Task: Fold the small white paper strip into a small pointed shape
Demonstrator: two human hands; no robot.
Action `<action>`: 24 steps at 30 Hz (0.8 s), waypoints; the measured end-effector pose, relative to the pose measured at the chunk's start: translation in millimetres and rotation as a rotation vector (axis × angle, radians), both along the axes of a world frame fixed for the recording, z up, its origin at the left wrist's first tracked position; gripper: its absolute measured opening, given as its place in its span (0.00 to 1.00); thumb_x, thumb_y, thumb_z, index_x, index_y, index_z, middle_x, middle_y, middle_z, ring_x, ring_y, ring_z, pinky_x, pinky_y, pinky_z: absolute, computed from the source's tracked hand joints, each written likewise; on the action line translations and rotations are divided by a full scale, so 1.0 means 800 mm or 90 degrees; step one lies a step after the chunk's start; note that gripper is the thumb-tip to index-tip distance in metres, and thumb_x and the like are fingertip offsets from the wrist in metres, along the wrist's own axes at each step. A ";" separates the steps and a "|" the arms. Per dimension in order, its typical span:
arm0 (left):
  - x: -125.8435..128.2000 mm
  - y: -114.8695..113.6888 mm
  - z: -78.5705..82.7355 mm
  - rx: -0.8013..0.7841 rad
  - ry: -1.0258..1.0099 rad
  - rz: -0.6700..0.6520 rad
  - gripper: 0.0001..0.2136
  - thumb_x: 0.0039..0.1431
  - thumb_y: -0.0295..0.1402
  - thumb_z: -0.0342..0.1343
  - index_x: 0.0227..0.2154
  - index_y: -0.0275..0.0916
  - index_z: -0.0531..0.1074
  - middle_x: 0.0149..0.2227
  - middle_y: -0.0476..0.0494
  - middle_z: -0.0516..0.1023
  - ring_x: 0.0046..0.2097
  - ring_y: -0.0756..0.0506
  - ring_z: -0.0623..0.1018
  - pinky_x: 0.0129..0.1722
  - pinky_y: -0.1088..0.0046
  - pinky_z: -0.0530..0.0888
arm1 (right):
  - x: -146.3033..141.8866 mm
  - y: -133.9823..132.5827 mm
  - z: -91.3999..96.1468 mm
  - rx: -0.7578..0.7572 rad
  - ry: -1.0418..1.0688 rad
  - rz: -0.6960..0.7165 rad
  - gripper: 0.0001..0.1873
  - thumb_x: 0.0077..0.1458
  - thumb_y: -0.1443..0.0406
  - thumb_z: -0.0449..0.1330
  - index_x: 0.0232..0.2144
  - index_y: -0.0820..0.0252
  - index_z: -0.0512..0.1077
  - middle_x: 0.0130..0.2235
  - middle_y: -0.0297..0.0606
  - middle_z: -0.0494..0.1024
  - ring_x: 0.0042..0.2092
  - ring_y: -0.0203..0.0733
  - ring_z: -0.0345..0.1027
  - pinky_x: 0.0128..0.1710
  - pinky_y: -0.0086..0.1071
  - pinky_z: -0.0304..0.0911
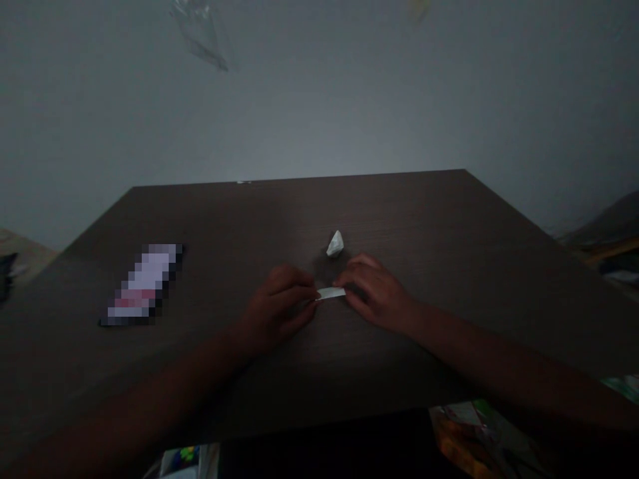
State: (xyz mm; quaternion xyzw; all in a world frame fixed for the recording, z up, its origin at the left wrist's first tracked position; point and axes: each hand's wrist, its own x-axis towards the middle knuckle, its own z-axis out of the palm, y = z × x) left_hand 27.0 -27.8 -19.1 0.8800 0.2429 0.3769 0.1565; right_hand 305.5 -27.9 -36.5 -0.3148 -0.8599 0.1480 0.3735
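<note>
A narrow white strip of folded paper (pixel 331 293) lies on the dark wooden table (pixel 449 226) between my two hands. My left hand (pixel 279 303) pinches its left end with curled fingers. My right hand (pixel 375 290) covers its right end, fingers bent and pressed down on it. Just beyond the strip, a small folded white paper shape (pixel 335 244) stands on the table, touched by neither hand.
A flat rectangular object, blurred out (pixel 142 285), lies on the left part of the table. A pale wall rises behind the far edge. Colourful packaging (pixel 474 436) shows below the near edge. Clutter sits at the far right (pixel 616 256).
</note>
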 end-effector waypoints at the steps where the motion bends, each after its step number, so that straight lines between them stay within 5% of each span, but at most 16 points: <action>1: 0.000 -0.001 0.001 -0.004 -0.003 0.004 0.03 0.75 0.30 0.63 0.43 0.43 0.81 0.46 0.42 0.85 0.46 0.42 0.83 0.51 0.60 0.81 | -0.001 0.000 0.000 0.002 0.006 0.001 0.08 0.75 0.65 0.59 0.46 0.48 0.78 0.43 0.41 0.84 0.52 0.55 0.77 0.56 0.53 0.74; 13: 0.005 0.014 -0.006 -0.303 0.073 0.081 0.11 0.76 0.37 0.54 0.36 0.41 0.75 0.38 0.45 0.79 0.41 0.42 0.80 0.43 0.65 0.75 | -0.006 0.006 -0.015 -0.253 0.165 -0.061 0.04 0.68 0.62 0.67 0.41 0.48 0.74 0.43 0.38 0.84 0.45 0.50 0.78 0.51 0.46 0.73; 24: 0.014 0.010 -0.009 -0.223 0.265 0.147 0.10 0.74 0.33 0.55 0.32 0.41 0.72 0.36 0.44 0.77 0.43 0.39 0.78 0.49 0.59 0.76 | -0.009 0.010 -0.026 -0.159 -0.089 -0.041 0.07 0.70 0.72 0.64 0.43 0.55 0.80 0.42 0.39 0.86 0.47 0.49 0.76 0.53 0.44 0.68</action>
